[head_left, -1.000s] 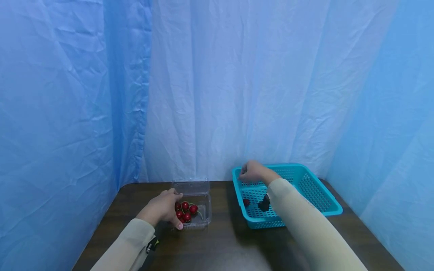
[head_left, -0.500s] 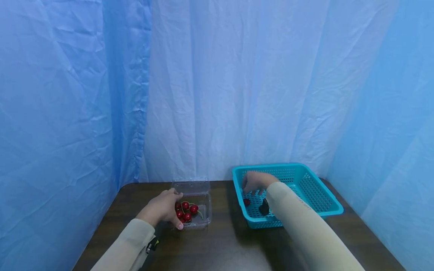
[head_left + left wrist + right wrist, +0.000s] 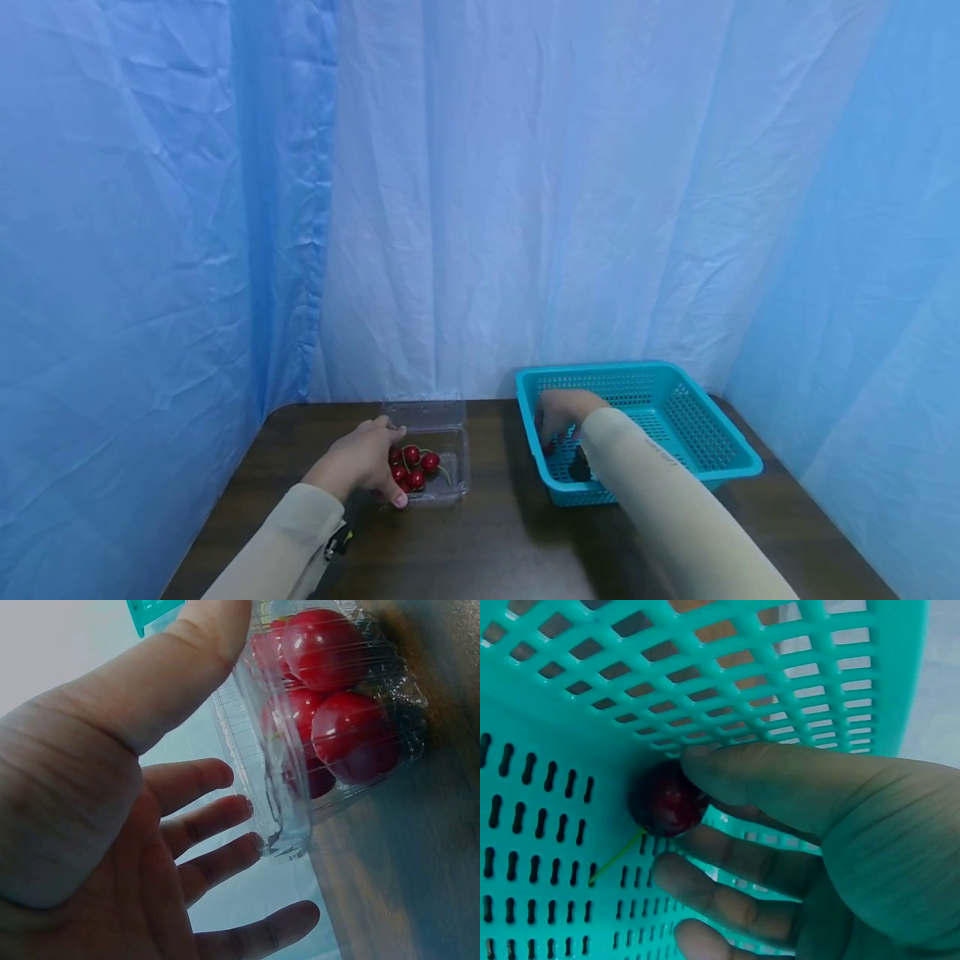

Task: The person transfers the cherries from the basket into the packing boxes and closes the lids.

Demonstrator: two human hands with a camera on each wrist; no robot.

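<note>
At the left, my left hand [image 3: 363, 462] holds the side of a clear plastic clamshell box [image 3: 453, 479], thumb at the near corner and fingers toward the back. Several red cherries [image 3: 416, 479] with stems lie in the box; the left wrist view shows these cherries [image 3: 352, 739] through its wall. My right hand [image 3: 558, 412] reaches down inside a turquoise basket [image 3: 742, 462]. Seen from the right wrist, a dark red cherry [image 3: 667, 801] with a green stem sits in the basket's corner between my thumb [image 3: 757, 776] and index finger, the other fingers spread below.
The box's hinged lid [image 3: 423, 412] stands open at the back. Both containers are on a dark wooden table [image 3: 480, 550]. Pale blue curtains [image 3: 487, 208] hang behind and at both sides. A black wrist device [image 3: 580, 467] shows beneath the right sleeve.
My right hand has come down from above the basket's left rim to the cherry in its corner. The left hand and the box have stayed in place.
</note>
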